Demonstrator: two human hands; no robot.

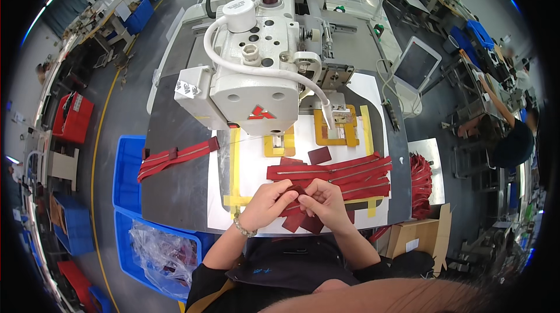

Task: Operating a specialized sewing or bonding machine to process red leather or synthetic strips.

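Observation:
In front of the sewing machine, my left hand (265, 205) and my right hand (326, 201) meet, both closed. Between their fingertips they pinch a small dark red patch (298, 190), partly covered by the thumbs. Just beyond them, several red zippers (356, 180) lie side by side across the white work plate. More dark red patches lie close by: one loose patch (319, 155) past the zippers, others (294, 221) below my fingers. Over the plate stands the white sewing machine head (251, 100), with yellow-edged clamp frames (337, 127) under it.
Red zippers with patches (178, 158) lie at the table's left. Blue bins (127, 176) stand beside it, one holding clear plastic (166, 255). A red zipper bundle (421, 187) and cardboard box (417, 234) are at right. A screen (415, 65) stands behind; a person (513, 141) works farther right.

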